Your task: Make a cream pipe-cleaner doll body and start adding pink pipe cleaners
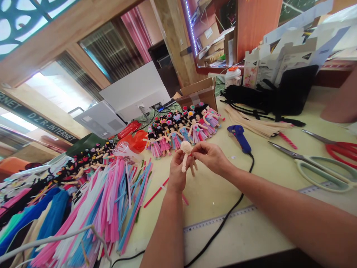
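Between my hands, above the middle of the table, is a small cream doll body (186, 148) with a round head and twisted limbs, seemingly made of fuzzy pipe cleaner. My left hand (177, 169) is closed around its lower side. The fingertips of my right hand (209, 156) pinch it just below the head; a bit of red shows there, too small to name. Red pipe cleaner pieces (156, 192) lie on the table by my left wrist. Beyond my hands, finished dolls (174, 136) in pink and blue skirts stand in a group.
Bundles of coloured pipe cleaners (103, 204) fill the left side. A blue glue gun (240, 138) lies right, its black cord (237, 203) running under my right arm. Pale-handled scissors (309, 163), red-handled scissors (341, 147) and cream pipe cleaners (253, 124) lie further right. A ruler (220, 219) lies in front.
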